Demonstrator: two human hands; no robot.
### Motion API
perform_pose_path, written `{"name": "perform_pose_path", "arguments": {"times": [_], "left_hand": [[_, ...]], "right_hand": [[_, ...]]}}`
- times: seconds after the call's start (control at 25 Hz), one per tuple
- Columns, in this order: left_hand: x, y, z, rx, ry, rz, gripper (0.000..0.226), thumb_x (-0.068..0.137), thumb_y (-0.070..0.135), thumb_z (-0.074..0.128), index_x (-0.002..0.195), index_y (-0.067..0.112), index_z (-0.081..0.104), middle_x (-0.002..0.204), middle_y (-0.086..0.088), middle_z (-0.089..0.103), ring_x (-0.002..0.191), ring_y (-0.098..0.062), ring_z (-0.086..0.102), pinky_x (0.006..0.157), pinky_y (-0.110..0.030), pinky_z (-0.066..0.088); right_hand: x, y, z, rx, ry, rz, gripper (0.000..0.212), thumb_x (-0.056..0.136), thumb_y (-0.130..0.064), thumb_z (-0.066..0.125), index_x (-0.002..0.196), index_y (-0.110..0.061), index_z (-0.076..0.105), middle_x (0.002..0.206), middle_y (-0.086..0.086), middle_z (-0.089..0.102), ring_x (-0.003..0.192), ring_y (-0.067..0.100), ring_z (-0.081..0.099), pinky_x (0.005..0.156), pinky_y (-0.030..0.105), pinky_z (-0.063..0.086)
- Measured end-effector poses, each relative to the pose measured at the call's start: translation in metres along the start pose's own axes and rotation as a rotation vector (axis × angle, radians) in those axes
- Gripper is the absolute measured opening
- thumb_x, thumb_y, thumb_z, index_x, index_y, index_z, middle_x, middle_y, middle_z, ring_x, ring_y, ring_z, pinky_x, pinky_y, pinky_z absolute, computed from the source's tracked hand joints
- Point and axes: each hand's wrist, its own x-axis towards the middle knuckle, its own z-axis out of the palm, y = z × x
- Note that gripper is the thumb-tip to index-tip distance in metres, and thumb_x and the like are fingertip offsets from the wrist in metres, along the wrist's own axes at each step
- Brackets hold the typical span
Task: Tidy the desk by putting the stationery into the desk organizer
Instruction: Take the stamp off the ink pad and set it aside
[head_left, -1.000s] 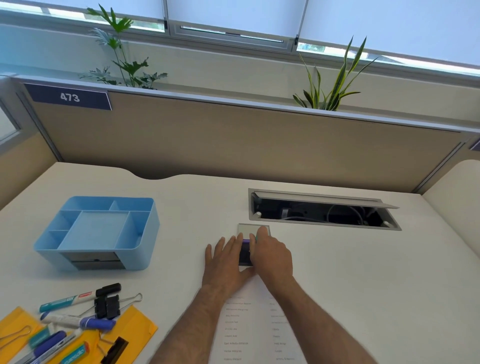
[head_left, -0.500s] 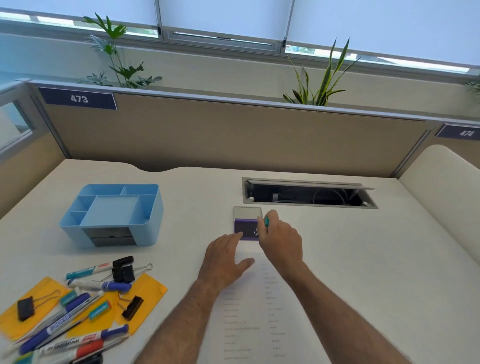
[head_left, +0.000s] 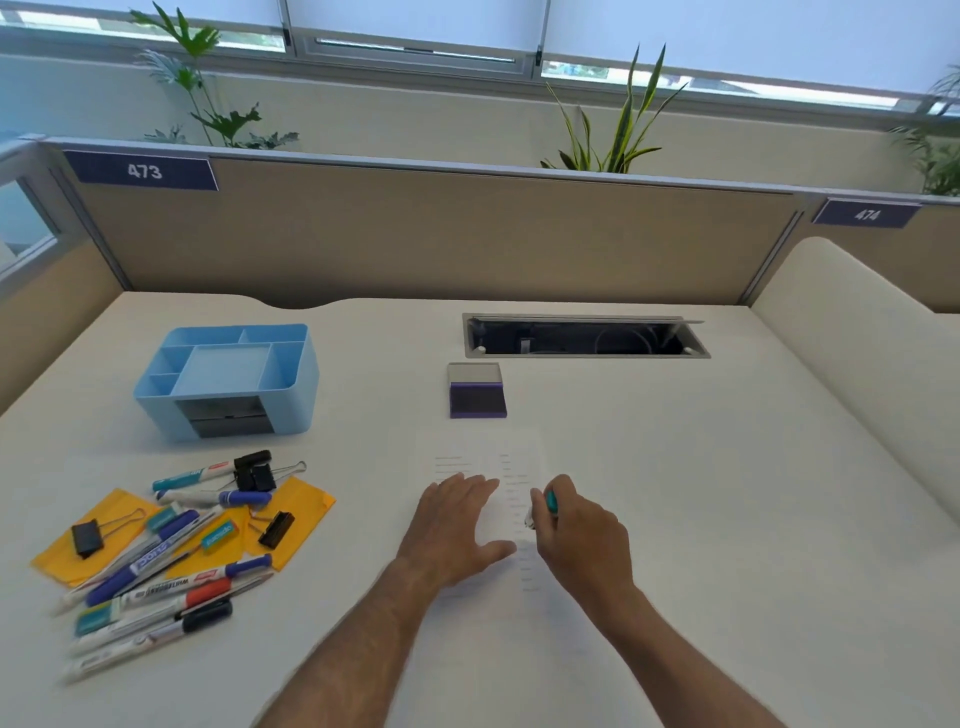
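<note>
A light blue desk organizer (head_left: 291, 374) with several open compartments stands at the left back of the white desk. In front of it lies a heap of markers (head_left: 156, 561), black binder clips (head_left: 254, 475) and yellow envelopes (head_left: 301, 512). My left hand (head_left: 452, 525) rests flat, fingers apart, on a printed sheet (head_left: 483, 457). My right hand (head_left: 582, 535) is closed on a small teal-capped pen (head_left: 549, 503) over the same sheet. A purple ink pad (head_left: 477, 397) with its lid up sits beyond the sheet.
An open cable hatch (head_left: 584, 336) is sunk into the desk behind the ink pad. A beige partition (head_left: 441, 234) closes the back, and a cream panel (head_left: 852, 322) rises on the right.
Both hands have drawn back from the ink pad toward me. The right hand came away holding the teal pen, and the pad now stands uncovered. The view has tilted down, showing more stationery.
</note>
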Motion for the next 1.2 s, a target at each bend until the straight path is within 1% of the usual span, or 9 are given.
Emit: {"name": "perform_pose_path", "arguments": {"times": [0.08, 0.2, 0.36, 0.56, 0.76, 0.84, 0.96, 1.12, 1.2], "left_hand": [[-0.01, 0.004, 0.001, 0.035, -0.029, 0.039, 0.088, 0.078, 0.076, 0.053, 0.15, 0.035, 0.024, 0.161, 0.007, 0.023, 0.148, -0.019, 0.015, 0.121, -0.045, 0.011], [-0.022, 0.007, 0.002, 0.058, -0.062, 0.072, 0.087, 0.077, 0.076, 0.052, 0.149, 0.037, 0.024, 0.161, 0.007, 0.021, 0.149, -0.019, 0.011, 0.121, -0.048, 0.009], [-0.036, 0.009, 0.0, 0.114, -0.07, 0.068, 0.085, 0.076, 0.077, 0.052, 0.148, 0.041, 0.026, 0.162, 0.008, 0.019, 0.149, -0.019, 0.01, 0.121, -0.048, 0.008], [-0.043, 0.007, -0.002, 0.142, -0.045, 0.069, 0.082, 0.074, 0.08, 0.049, 0.146, 0.044, 0.031, 0.161, 0.008, 0.022, 0.148, -0.018, 0.012, 0.12, -0.048, 0.01], [-0.045, 0.005, 0.0, 0.155, -0.124, 0.037, 0.088, 0.072, 0.087, 0.041, 0.148, 0.046, 0.026, 0.163, 0.006, 0.015, 0.149, -0.02, 0.006, 0.121, -0.049, 0.005], [-0.045, 0.005, 0.001, 0.161, -0.166, 0.035, 0.09, 0.07, 0.087, 0.043, 0.148, 0.046, 0.024, 0.164, 0.005, 0.011, 0.15, -0.02, 0.003, 0.121, -0.048, 0.003], [-0.045, 0.005, 0.002, 0.178, -0.173, 0.039, 0.092, 0.069, 0.087, 0.045, 0.149, 0.046, 0.023, 0.164, 0.004, 0.009, 0.15, -0.021, 0.003, 0.12, -0.048, 0.003], [-0.042, 0.005, 0.001, 0.183, -0.175, 0.036, 0.094, 0.067, 0.088, 0.047, 0.148, 0.046, 0.024, 0.164, 0.003, 0.01, 0.149, -0.022, 0.005, 0.12, -0.048, 0.005], [-0.042, 0.004, 0.002, 0.178, -0.171, 0.034, 0.095, 0.066, 0.089, 0.047, 0.148, 0.046, 0.025, 0.164, 0.003, 0.011, 0.149, -0.022, 0.005, 0.12, -0.049, 0.006]], "right_hand": [[-0.02, 0.004, -0.005, 0.009, -0.01, 0.018, 0.026, 0.095, -0.038, 0.053, 0.078, -0.024, 0.04, 0.048, -0.005, 0.051, 0.037, 0.015, 0.043, 0.037, 0.025, 0.034], [-0.045, 0.012, -0.013, 0.034, -0.024, 0.043, 0.025, 0.094, -0.038, 0.052, 0.078, -0.023, 0.04, 0.051, -0.004, 0.057, 0.04, 0.018, 0.048, 0.039, 0.027, 0.036], [-0.072, 0.022, -0.021, 0.045, -0.064, 0.072, 0.024, 0.095, -0.042, 0.047, 0.078, -0.026, 0.04, 0.057, -0.006, 0.063, 0.044, 0.015, 0.053, 0.042, 0.029, 0.044], [-0.093, 0.027, -0.027, 0.048, -0.054, 0.086, 0.023, 0.093, -0.037, 0.054, 0.076, -0.025, 0.043, 0.05, -0.006, 0.056, 0.039, 0.015, 0.049, 0.039, 0.029, 0.041], [-0.104, 0.028, -0.028, 0.021, -0.072, 0.074, 0.023, 0.091, -0.034, 0.06, 0.076, -0.024, 0.045, 0.049, -0.005, 0.054, 0.038, 0.015, 0.047, 0.038, 0.028, 0.039], [-0.106, 0.027, -0.028, 0.005, -0.079, 0.07, 0.024, 0.09, -0.033, 0.061, 0.076, -0.024, 0.045, 0.047, -0.005, 0.052, 0.037, 0.015, 0.044, 0.037, 0.027, 0.037], [-0.108, 0.027, -0.028, -0.014, -0.078, 0.053, 0.024, 0.088, -0.032, 0.064, 0.075, -0.023, 0.045, 0.046, -0.005, 0.049, 0.035, 0.014, 0.039, 0.035, 0.025, 0.034], [-0.107, 0.025, -0.028, -0.034, -0.075, 0.033, 0.024, 0.087, -0.031, 0.065, 0.075, -0.022, 0.047, 0.046, -0.005, 0.049, 0.036, 0.016, 0.044, 0.035, 0.027, 0.034], [-0.106, 0.024, -0.026, -0.045, -0.077, 0.012, 0.023, 0.088, -0.033, 0.062, 0.074, -0.023, 0.047, 0.045, -0.006, 0.048, 0.035, 0.014, 0.043, 0.035, 0.025, 0.031]]}}
